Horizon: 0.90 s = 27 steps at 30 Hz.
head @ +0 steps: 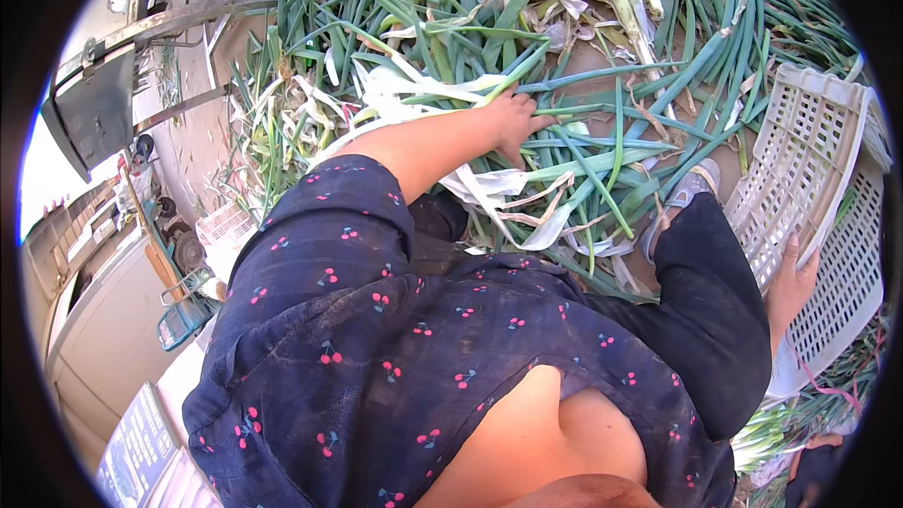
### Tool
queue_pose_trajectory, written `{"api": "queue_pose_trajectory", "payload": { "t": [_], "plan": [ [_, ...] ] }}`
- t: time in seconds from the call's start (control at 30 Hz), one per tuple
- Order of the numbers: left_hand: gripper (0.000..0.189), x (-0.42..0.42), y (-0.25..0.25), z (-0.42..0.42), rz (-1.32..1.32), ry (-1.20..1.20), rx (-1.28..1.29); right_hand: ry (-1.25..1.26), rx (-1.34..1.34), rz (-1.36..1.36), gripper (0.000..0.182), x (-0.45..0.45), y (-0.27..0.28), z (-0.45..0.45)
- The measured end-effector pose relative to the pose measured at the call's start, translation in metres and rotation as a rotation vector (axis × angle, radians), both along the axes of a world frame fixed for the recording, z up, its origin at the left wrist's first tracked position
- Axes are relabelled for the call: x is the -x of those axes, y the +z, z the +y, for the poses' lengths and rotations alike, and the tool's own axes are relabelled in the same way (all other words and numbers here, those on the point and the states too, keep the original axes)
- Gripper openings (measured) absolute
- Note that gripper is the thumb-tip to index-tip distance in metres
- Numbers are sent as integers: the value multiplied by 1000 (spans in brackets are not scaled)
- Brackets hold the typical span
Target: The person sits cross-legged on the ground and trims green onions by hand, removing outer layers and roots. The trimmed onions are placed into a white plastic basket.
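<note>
My left hand (pixel 516 123) reaches across to the middle of a loose heap of green onions (pixel 592 148), its fingers spread over the leaves. Pale, dry outer leaves (pixel 487 187) lie just below that hand. At the right, my right hand (pixel 791 286) grips the lower edge of a white perforated plastic crate (pixel 797 148), which stands tilted. Part of the hand is behind my knee and the crate's edge.
A second white perforated crate (pixel 846 282) sits behind the first. More green onions (pixel 811 21) are piled at the far right. My shoe (pixel 695 180) stands among the leaves. Carts with metal frames (pixel 183 28) stand at left. Part of another person (pixel 818 462) shows at lower right.
</note>
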<state>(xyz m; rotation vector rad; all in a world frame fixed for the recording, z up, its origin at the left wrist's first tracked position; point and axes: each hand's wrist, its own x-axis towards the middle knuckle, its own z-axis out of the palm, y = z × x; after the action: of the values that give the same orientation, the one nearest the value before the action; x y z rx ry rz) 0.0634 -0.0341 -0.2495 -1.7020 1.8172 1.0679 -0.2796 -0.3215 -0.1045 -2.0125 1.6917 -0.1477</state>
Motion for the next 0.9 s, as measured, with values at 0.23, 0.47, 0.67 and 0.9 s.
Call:
{"api": "queue_pose_trajectory", "payload": {
  "t": [0.23, 0.47, 0.67, 0.9],
  "plan": [
    [74, -9, -11, 36, 14, -4, 216, 85, 67, 29, 48, -16, -16, -6],
    [29, -103, 29, 85, -168, 162, 76, 121, 73, 35, 45, -6, -29, -12],
    [31, -162, 97, 168, -395, 215, 59, 164, 26, 38, 41, -22, -18, -14],
    [33, -248, 237, 292, -1190, 475, -597, 49, -22, -28, 45, -7, -26, -3]
  ]
}}
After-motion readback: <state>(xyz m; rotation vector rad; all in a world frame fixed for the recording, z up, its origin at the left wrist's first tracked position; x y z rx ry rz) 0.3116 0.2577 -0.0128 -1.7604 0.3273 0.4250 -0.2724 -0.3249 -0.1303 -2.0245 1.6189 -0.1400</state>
